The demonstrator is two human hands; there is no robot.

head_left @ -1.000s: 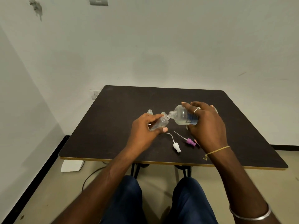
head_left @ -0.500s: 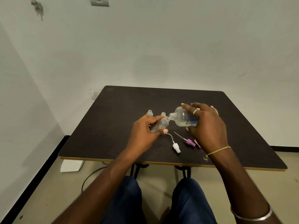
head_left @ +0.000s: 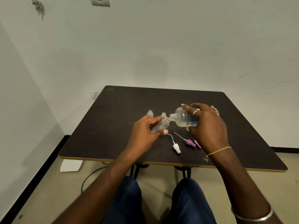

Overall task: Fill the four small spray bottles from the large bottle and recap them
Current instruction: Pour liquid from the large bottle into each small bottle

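Note:
My right hand [head_left: 208, 126] grips the large clear bottle [head_left: 183, 118] tipped on its side, its open neck pointing left. My left hand [head_left: 145, 131] holds a small clear spray bottle [head_left: 161, 126] tilted, its mouth right at the large bottle's neck. Two more small uncapped bottles [head_left: 150, 113] [head_left: 163, 114] stand upright just behind my left hand. On the table in front lie a white spray cap [head_left: 176, 147] with its tube, a purple spray cap [head_left: 190, 142] and a pink one [head_left: 197, 143] partly hidden by my right wrist.
The dark square table [head_left: 113, 110] stands against a white wall, with a yellow front edge. Below it are my knees in blue trousers, a cable and a white object [head_left: 71, 165] on the floor at the left.
Both hands and the two bottles hold almost the same pose; the large bottle stays tipped against the small bottle's mouth.

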